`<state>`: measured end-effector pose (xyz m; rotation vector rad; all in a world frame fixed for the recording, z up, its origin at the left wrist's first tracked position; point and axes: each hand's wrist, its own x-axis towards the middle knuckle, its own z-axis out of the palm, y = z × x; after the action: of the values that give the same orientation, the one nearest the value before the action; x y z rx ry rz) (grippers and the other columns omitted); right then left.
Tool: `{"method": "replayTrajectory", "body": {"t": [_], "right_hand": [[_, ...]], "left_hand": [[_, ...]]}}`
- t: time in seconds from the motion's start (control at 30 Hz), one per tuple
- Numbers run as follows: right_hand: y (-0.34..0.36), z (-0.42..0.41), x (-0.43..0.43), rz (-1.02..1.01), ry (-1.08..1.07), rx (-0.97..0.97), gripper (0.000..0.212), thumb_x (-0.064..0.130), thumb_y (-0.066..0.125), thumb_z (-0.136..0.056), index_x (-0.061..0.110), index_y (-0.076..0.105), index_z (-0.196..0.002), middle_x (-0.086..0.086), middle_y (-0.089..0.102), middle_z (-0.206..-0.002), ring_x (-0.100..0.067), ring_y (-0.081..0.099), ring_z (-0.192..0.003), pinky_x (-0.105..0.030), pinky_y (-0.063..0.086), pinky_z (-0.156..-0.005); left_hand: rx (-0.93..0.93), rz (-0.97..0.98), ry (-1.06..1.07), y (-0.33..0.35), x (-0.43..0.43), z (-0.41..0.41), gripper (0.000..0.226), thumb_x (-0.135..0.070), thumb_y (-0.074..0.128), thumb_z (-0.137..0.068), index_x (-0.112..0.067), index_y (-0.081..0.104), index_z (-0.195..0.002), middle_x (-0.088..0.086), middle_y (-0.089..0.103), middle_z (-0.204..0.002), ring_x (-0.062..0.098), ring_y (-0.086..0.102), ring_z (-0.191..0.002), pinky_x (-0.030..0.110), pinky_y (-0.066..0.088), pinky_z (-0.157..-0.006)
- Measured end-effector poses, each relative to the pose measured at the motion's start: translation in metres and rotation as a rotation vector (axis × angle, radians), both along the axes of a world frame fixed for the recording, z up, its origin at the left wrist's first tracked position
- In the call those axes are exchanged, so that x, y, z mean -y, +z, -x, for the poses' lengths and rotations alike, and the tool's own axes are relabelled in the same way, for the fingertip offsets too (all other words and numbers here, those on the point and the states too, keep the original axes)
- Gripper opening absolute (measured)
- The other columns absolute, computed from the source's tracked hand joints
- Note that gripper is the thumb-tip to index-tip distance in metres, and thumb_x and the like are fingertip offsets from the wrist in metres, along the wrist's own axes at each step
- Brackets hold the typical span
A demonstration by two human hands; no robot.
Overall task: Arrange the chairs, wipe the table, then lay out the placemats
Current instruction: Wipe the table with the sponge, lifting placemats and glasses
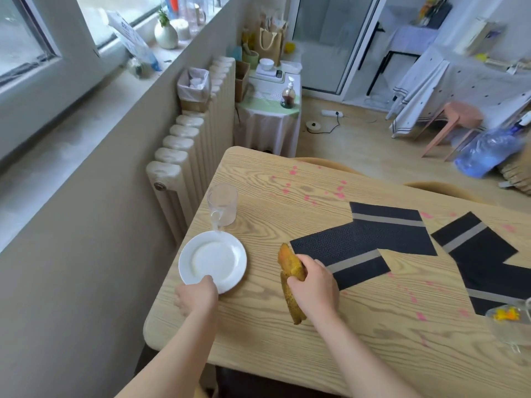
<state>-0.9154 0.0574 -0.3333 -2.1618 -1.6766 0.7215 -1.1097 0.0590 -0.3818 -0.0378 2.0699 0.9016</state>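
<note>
**Step in hand:** wiping, judged to be at an early stage.

**Hands:** The left hand (195,297) gripped the near rim of the white plate (212,258). The plate sat at the wall-side corner of the counter (258,346). The right hand (314,285) was closed round a folded yellow-brown cloth (291,270) just right of the plate. The cloth appeared to be raised off the wood rather than pressed to it.

**Other items:**
- A glass mug (222,208) stood just beyond the plate, with its handle at the far rim. Contact could not be confirmed.
- Several dark placemats (362,245) lay askew and overlapping further right of the plate.
- Pink spots (339,193) were scattered beyond and right of the plate, some beside the mats.
- A glass bowl (508,320) stood farthest right of the plate.
- Two chair backs (324,163) showed at the edge of the counter opposite the plate, apparently pushed in.

**Recommendations:**
- Lift the plate clear rather than slide it, since the mug stands close enough to be knocked.
- Remove the mug and bowl, and gather the mats into one stack, because spots probably lie beneath them.
- Open the cloth flat, press firmly, and work outward from the plate's corner in overlapping passes.
- Expect the pink marks to need repeated rubbing.
</note>
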Motion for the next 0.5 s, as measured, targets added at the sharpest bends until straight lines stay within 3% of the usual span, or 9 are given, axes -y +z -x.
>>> {"method": "replayTrajectory", "body": {"t": [0.1,0.23,0.37,0.5], "right_hand": [[0.001,-0.009,-0.002,-0.007,-0.007,-0.005,0.035,0.020,0.056,-0.082,0.035,0.059,-0.114,0.011,0.056,-0.095,-0.013,0.053,-0.085,-0.028,0.044,-0.067],[0.001,-0.028,-0.007,-0.018,0.003,-0.014,0.033,0.020,0.056,-0.082,0.035,0.059,-0.112,0.011,0.055,-0.093,-0.013,0.052,-0.082,-0.028,0.044,-0.067],[0.002,-0.050,-0.010,-0.037,0.001,-0.034,0.034,0.021,0.057,-0.082,0.036,0.059,-0.113,0.012,0.054,-0.091,-0.012,0.051,-0.081,-0.028,0.043,-0.065],[0.004,-0.098,-0.015,-0.066,-0.025,-0.043,0.035,0.022,0.058,-0.081,0.035,0.060,-0.114,0.012,0.059,-0.095,-0.013,0.054,-0.084,-0.029,0.046,-0.067]], "left_hand": [[-0.237,0.010,-0.016,0.012,0.000,-0.009,0.061,-0.013,0.059,-0.081,-0.005,0.036,-0.137,0.019,0.034,-0.140,0.037,0.034,-0.128,0.047,0.031,-0.103],[-0.666,-0.303,-0.403,0.012,0.004,-0.025,0.057,-0.009,0.058,-0.082,-0.008,0.040,-0.137,0.014,0.037,-0.140,0.031,0.033,-0.130,0.045,0.030,-0.106],[-0.621,-0.447,-0.615,0.016,-0.007,-0.061,0.038,-0.011,0.053,-0.087,-0.013,0.052,-0.125,0.005,0.048,-0.126,0.022,0.046,-0.117,0.035,0.039,-0.096],[-0.525,-0.398,-0.875,0.016,-0.023,-0.122,0.034,-0.017,0.058,-0.085,-0.015,0.056,-0.119,0.003,0.053,-0.117,0.020,0.056,-0.105,0.032,0.044,-0.088]]}}
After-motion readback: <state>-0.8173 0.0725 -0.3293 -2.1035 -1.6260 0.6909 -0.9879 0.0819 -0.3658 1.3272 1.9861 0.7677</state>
